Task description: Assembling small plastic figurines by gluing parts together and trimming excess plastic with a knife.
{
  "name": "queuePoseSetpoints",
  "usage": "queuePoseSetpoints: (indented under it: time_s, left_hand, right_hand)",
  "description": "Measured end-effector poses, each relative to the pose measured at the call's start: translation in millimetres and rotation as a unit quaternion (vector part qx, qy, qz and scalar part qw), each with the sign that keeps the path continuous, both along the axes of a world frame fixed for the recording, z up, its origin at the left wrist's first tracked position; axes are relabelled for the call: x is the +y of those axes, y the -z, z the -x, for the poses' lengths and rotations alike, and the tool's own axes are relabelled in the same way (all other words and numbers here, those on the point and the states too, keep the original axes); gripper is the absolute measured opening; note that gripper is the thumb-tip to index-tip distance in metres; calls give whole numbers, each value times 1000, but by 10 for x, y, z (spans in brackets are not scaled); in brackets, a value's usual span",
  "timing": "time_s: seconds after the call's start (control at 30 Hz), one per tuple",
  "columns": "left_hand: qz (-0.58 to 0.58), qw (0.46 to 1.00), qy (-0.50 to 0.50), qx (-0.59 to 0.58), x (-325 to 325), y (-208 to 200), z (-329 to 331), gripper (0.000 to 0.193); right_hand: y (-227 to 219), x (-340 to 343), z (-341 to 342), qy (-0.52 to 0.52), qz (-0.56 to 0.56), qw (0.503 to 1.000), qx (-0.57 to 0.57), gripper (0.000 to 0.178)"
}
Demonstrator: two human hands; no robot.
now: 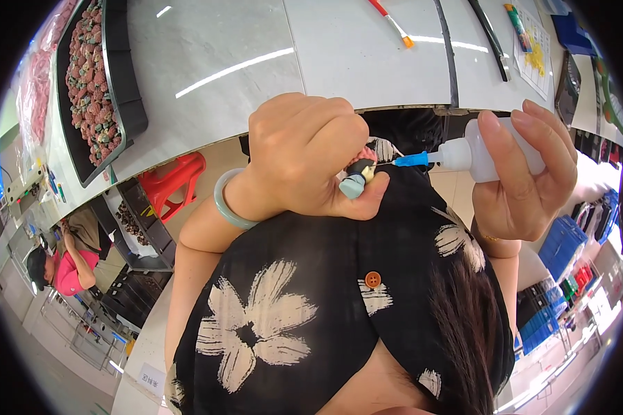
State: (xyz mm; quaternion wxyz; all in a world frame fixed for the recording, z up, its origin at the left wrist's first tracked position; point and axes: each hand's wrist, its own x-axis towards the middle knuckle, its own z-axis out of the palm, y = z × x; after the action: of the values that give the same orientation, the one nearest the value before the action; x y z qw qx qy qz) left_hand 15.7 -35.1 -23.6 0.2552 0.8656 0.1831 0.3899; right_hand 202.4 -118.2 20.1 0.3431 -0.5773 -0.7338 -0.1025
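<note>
One black tray (128,104) of small figures sits on the white table (256,55). The left hand (304,155) is clamped on one small figurine (358,178). The right hand (526,173) grips one white glue bottle (474,155), its blue nozzle (412,160) near the figurine; one brush (392,23) lies beyond.

Single head view, fisheye, looking steeply down from close above; fingers (304,138) fill centre, white table (256,62) beyond them.
</note>
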Motion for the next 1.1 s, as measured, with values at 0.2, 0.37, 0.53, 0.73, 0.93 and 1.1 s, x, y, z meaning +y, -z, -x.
queuePoseSetpoints:
  time_s: [0.2, 0.37, 0.53, 0.73, 0.93, 1.1]
  left_hand:
    - [-3, 1000, 0, 3, 1, -10, -8, 27]
    - [-1, 1000, -1, 2, 2, 0, -8, 27]
    - [0, 1000, -2, 0, 15, 4, -21, 27]
    - [3, 1000, -1, 8, 20, 10, -18, 26]
    - [13, 1000, -26, 3, 19, 122, -90, 24]
    - [-13, 999, -25, -46, -23, 126, -117, 25]
  right_hand:
    - [14, 8, -29, -12, -7, 1000, -8, 37]
    - [37, 15, -30, -17, -15, 1000, -7, 37]
    - [26, 24, -17, -9, -4, 1000, 3, 35]
    - [47, 100, -185, -67, 36, 997, 8, 33]
    - [437, 334, -488, 41, 150, 965, 211, 31]
    - [908, 552, -812, 178, 175, 938, 239, 26]
